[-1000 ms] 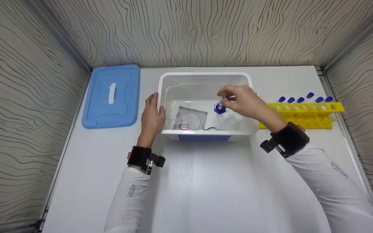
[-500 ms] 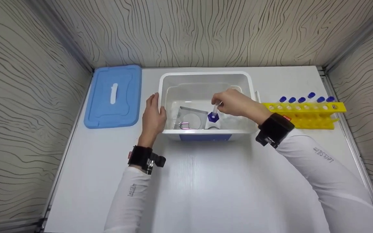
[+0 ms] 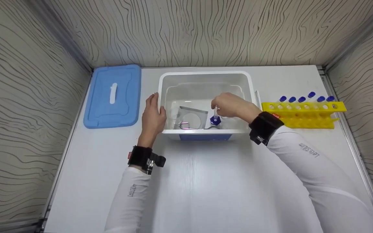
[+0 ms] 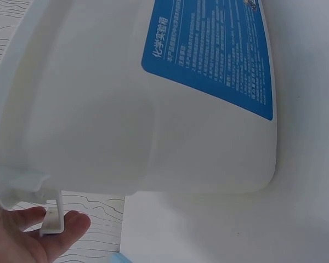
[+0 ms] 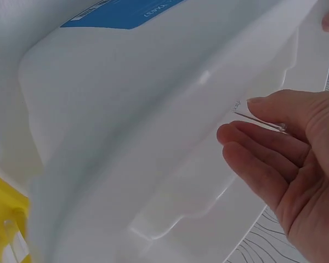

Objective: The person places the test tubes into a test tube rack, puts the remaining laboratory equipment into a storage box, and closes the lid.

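Note:
In the head view my right hand [image 3: 232,105] reaches down inside a white plastic bin [image 3: 205,73]. Thumb and fingertips pinch the top of a small clear measuring cylinder [image 3: 215,121], whose purple hexagonal foot points down, low near the bin's front wall. Fine printed marks show on its clear tube [image 5: 259,120] in the right wrist view. My left hand [image 3: 153,117] rests along the bin's left side with fingers extended. The left wrist view has its fingers beside a white side latch [image 4: 54,216] under the rim. Part of the cylinder is hidden by the right hand.
Inside the bin lie a grey square sheet [image 3: 202,114] with a round pale centre and a pinkish bent wire piece [image 3: 184,125]. A blue lid [image 3: 102,110] with a white handle lies left. On the right stands a yellow rack [image 3: 298,113] with several blue-capped tubes [image 3: 311,94].
My right hand has moved left and lower into the bin with the measuring cylinder, its foot now nearer the front wall. The left hand stays against the bin's left side.

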The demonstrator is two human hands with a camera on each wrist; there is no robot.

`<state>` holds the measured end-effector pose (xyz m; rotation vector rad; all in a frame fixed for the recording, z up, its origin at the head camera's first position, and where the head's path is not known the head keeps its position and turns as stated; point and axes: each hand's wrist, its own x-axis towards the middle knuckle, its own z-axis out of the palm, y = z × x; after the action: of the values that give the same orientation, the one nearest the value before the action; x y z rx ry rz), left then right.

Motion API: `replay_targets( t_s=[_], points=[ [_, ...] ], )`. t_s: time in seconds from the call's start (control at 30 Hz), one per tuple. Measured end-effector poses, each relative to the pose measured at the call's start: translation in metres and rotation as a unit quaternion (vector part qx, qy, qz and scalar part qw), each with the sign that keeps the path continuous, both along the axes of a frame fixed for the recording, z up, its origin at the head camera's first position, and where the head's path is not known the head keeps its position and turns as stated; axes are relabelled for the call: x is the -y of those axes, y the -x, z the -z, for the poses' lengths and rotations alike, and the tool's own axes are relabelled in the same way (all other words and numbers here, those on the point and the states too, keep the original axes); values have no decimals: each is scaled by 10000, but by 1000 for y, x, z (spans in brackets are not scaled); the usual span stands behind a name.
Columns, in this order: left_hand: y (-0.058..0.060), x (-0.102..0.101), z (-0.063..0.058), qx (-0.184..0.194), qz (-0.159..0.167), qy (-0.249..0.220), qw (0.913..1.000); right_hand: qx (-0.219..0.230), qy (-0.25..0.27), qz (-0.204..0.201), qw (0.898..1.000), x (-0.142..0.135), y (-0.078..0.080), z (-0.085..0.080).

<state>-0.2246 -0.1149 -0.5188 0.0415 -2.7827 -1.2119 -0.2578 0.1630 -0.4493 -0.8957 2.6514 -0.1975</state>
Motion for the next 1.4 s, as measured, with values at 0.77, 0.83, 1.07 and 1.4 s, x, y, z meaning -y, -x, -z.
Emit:
replay_targets(
  t_s=[0.77,0.83,1.07,1.4],
  points=[
    [0,-2,1,97,-10,145,9998,217,-248,292,9990,-23,-3,16],
    [0,-2,1,108,1,114,9999,120,-155,363,9991,-27,-4,15],
    [-1,0,2,151,8,94,9998,-338,723,848,9932,-39,-16,11],
    [1,1,1,152,23,66,9999,-1837,2214,1281,9491,-57,-39,23]
  ],
)
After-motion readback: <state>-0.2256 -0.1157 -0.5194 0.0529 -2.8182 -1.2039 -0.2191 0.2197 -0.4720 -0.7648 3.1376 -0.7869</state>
